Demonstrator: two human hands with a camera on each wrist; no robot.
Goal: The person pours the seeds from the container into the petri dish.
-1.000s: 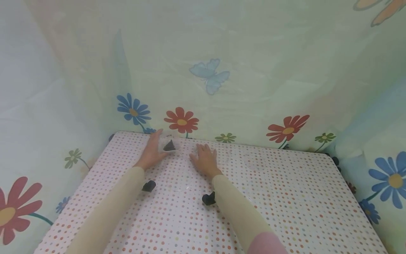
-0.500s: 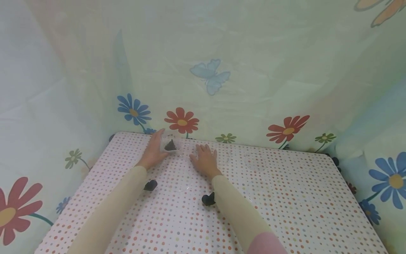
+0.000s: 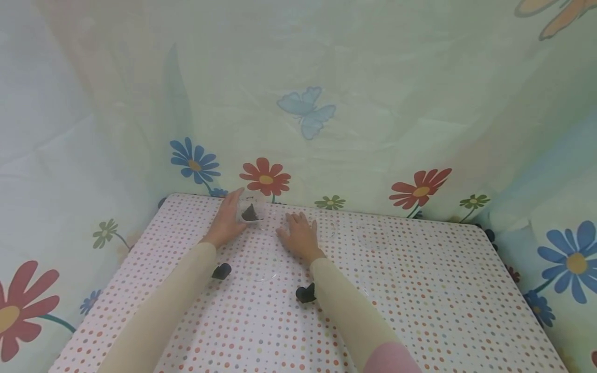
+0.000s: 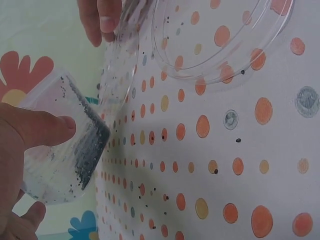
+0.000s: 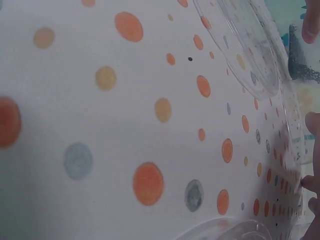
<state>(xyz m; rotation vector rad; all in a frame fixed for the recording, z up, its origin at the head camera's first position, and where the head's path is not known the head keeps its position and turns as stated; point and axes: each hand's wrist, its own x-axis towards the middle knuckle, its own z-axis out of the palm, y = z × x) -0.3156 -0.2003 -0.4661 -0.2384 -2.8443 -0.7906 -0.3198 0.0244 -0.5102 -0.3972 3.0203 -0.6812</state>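
My left hand (image 3: 225, 221) grips a clear plastic cup (image 4: 52, 160) between thumb and fingers near the back of the table. The cup is tilted, and dark grains (image 4: 90, 150) are heaped along one side of it. Just to the right is my right hand (image 3: 300, 238), its fingers spread and relaxed low over the table. In the left wrist view, the right fingertips are at the rim of a shallow clear dish (image 4: 125, 82); whether they press it is unclear. A few dark grains are scattered on the table near the cup.
More shallow clear dishes lie on the dotted table (image 3: 420, 295): a nearer dish (image 3: 274, 277) in front of the hands and a farther dish (image 3: 373, 235) to the right. Dark wrist straps show at both sleeves. A flowered curtain (image 3: 364, 129) hangs behind the table.
The left hand and cup have shifted very slightly to the right. The right hand has stayed almost in place.
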